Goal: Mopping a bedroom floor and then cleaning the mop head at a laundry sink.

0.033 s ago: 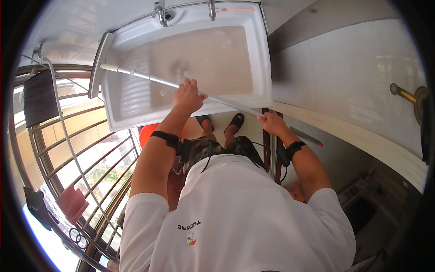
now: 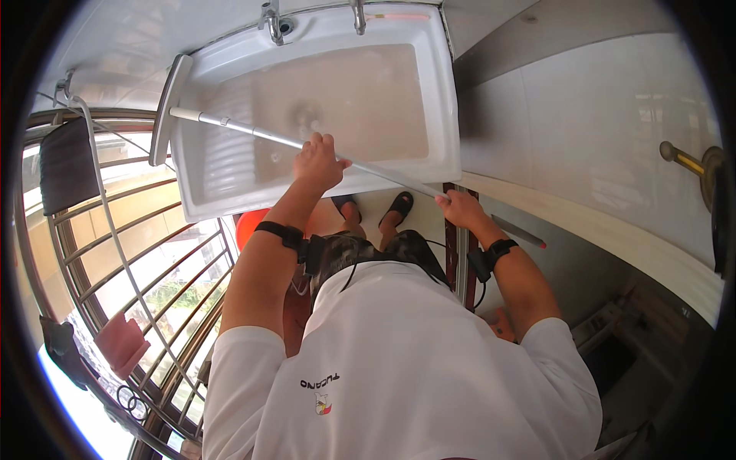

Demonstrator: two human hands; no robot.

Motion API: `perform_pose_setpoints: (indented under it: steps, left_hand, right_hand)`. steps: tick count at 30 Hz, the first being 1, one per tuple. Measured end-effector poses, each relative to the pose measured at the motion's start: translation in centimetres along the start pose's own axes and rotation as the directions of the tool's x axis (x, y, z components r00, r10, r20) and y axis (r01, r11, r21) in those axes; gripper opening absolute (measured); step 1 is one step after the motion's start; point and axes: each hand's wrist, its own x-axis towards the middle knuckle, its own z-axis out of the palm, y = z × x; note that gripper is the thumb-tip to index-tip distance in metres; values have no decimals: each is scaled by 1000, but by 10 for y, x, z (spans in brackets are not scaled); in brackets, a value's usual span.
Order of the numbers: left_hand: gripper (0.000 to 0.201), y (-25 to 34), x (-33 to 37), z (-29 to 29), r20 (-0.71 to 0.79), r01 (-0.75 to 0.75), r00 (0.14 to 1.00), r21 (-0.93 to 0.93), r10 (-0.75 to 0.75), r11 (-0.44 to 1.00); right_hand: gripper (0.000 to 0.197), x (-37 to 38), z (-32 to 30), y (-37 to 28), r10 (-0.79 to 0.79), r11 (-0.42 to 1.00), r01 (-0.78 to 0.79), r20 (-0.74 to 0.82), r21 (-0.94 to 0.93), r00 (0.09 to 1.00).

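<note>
My left hand (image 2: 320,162) is wrapped round the silver pole of a flat mop (image 2: 257,131), about midway along it, above the front part of the sink. Near the pole's other end my right hand (image 2: 461,208) is closed on it, lower right of the sink. The pole slants up to the left across the basin. Its long, narrow mop head (image 2: 170,110), white on one side and grey on the other, hangs at the sink's left rim; whether it touches the rim I cannot tell. Cloudy water (image 2: 360,100) stands in the white sink (image 2: 441,92), which has a ribbed washboard at left.
Two metal taps (image 2: 271,23) rise behind the sink. A red bucket (image 2: 249,227) stands partly hidden beneath its front edge. Window bars (image 2: 138,268), a hose (image 2: 107,207) and a dark hanging cloth (image 2: 70,167) are at left. A white wall and ledge (image 2: 598,238) run along the right.
</note>
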Motion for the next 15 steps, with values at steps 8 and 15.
perform_pose_setpoints:
  steps: [8, 15]
  left_hand:
    - [54, -3, 4, -2, 29, 15, 999, 25, -16, 1000]
    - [55, 0, -1, -6, 16, 11, 1000, -24, -10, 1000]
  right_hand:
    - [58, 4, -2, -5, 3, 1000, -4, 46, 22, 999]
    - [56, -4, -9, -5, 2, 1000, -2, 39, 2, 999]
